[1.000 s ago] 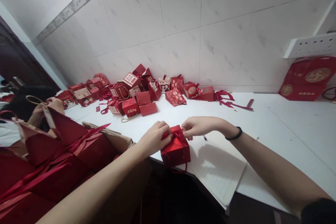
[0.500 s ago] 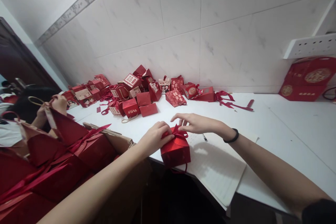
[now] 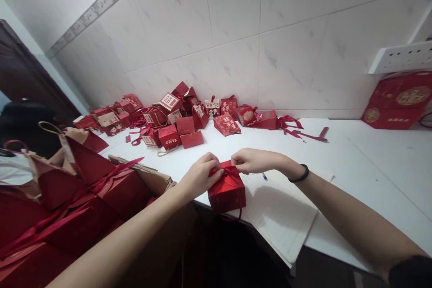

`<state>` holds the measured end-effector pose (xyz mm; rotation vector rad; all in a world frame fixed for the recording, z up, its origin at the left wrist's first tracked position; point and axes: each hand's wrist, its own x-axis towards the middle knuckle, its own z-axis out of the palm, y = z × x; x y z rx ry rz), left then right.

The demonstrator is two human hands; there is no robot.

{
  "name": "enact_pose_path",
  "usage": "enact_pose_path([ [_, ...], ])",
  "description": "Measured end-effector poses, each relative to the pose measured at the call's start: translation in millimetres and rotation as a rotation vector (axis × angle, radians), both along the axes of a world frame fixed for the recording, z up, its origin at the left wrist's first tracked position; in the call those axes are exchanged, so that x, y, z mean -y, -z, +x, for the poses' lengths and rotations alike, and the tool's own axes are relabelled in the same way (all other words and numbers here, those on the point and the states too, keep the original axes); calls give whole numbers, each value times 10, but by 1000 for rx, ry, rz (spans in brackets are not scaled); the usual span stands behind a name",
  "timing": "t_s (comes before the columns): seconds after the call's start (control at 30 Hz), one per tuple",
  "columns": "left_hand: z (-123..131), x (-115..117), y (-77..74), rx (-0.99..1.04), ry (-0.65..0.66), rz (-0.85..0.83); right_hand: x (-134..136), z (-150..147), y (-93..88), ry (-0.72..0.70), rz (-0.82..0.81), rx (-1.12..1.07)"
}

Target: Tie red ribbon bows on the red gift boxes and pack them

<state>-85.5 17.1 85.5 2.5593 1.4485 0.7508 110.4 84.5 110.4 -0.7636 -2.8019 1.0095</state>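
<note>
A shiny red gift box (image 3: 227, 194) sits at the table's front edge, with a red ribbon (image 3: 231, 172) gathered on its top and a loop hanging at its front. My left hand (image 3: 204, 173) is closed on the ribbon at the box's upper left, thumb and fingers pinched together. From the right, my right hand (image 3: 249, 160) reaches over the box's back right corner, its fingers curled and pinching the ribbon. A black band is round my right wrist. Paper (image 3: 286, 216) lies flat to the right of the box, with a small pen end by my right hand.
Many small red boxes (image 3: 168, 137) are heaped along the wall, with loose ribbons (image 3: 293, 128) beside them. A cardboard carton (image 3: 151, 179) filled with red boxes stands at the left. Behind it is another person (image 3: 29, 126). Larger red boxes (image 3: 393, 103) stand at the right.
My right hand's spread fingers have closed in a pinch at the ribbon. My left hand still grips it. The other person at the left has shifted, and the view has moved slightly.
</note>
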Motion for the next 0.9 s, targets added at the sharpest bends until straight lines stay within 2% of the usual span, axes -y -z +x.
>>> enact_pose_path([
  [0.17,15,-17,2,70,-43,-73,26,-6,-45,-91,-62,70],
  [0.53,3,-44,17,-3,-19,-76,36,56,-133,-179,-228,161],
  [0.67,25,-38,6,3,-22,-82,103,76,-184,-212,-197,206],
  [0.83,49,-38,-7,16,0,-98,144,82,-235,-350,-217,236],
  [0.9,31,-46,-6,60,5,-126,180,103,-269,-341,-218,250],
])
